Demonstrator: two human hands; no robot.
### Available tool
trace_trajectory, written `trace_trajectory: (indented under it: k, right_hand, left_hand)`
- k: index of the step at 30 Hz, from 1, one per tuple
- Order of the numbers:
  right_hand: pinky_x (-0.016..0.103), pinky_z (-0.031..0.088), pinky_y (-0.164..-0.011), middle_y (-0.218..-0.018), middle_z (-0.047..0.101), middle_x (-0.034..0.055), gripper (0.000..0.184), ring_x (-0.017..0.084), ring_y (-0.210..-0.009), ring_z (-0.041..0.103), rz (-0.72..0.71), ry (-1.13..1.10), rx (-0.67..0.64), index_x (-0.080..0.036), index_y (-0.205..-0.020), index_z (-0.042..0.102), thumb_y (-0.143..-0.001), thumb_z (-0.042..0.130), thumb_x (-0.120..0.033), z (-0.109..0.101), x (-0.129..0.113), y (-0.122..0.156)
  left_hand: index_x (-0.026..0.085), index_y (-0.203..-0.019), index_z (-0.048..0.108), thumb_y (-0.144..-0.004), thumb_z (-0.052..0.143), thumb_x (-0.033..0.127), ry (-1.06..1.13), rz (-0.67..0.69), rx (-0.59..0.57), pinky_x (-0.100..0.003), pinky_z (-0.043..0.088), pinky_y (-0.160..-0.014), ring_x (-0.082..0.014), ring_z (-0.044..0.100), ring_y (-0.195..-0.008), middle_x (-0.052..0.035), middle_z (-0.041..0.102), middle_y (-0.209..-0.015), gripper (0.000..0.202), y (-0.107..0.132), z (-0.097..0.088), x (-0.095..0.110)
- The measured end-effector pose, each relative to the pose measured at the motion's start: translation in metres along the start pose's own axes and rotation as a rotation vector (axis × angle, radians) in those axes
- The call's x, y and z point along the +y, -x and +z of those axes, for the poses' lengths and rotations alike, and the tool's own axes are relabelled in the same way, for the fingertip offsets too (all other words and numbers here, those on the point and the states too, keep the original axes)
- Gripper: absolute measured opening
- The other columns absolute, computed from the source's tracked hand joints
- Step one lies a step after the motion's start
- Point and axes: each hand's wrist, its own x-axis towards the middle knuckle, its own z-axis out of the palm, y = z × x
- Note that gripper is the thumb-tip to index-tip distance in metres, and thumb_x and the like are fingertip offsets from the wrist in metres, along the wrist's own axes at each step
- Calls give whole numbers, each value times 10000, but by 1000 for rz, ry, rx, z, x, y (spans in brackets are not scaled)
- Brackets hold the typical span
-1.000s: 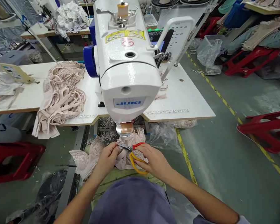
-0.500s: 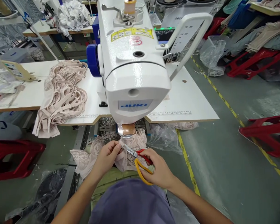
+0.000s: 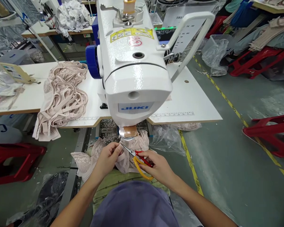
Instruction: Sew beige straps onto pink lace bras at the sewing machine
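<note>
Both arms (image 3: 77, 197) angle inward, left hand (image 3: 108, 160) pinching garment (image 3: 123, 162), right hand (image 3: 159, 167) gripping scissors (image 3: 133, 154)

Beyond the fingers (image 3: 116, 152), the white sewing machine (image 3: 137, 74) reads JUKI in blue on its front badge (image 3: 135, 107); farther off, its top bears a yellow pictogram label (image 3: 132, 34) and a red circular sign (image 3: 134, 41). Beyond those, to the fingers' right, a sheet (image 3: 174, 19) shows 75C and 70D; nearer, the desk's (image 3: 191, 94) printed ruler (image 3: 172, 114) has illegible numbers.
</note>
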Motion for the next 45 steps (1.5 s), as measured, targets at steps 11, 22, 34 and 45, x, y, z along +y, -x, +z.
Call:
trace_trajectory:
  k: [11,22,34,45]
  right_hand:
    - [365,556,-705,-1072,720,76,315,256,-863,692,131,395,158,-273,-1126,644,-880,555,-449,-78,56,-17]
    - [496,462,-974,-1213,641,210,471,348,-1137,595,-83,605,433,-157,-1160,663,-950,395,-482,-124,66,-109]
    - [388,557,-801,-919,693,96,531,252,-891,657,80,-551,111,-222,-1029,649,-936,358,-656,6,-22,-32]
    - [219,358,-523,-573,511,-62,148,103,-525,440,59,-303,267,-197,-818,543,-828,591,-336,-47,-44,-110]
  left_hand:
    - [197,-1135,638,-910,469,315,-519,172,157,-250,406,-576,-170,591,-636,-33,669,-748,305,-3,-15,-9]
    - [173,-866,651,-924,468,191,-774,333,-13,-367,484,-767,-259,654,-894,-120,700,-902,192,-11,-18,18]
    - [220,-646,406,-1004,350,333,-572,549,99,-280,282,-515,-132,455,-505,5,487,-557,380,0,49,19]
    - [190,-1150,640,-974,484,310,-652,523,338,-244,368,-540,-138,602,-557,13,680,-659,264,-13,28,20]
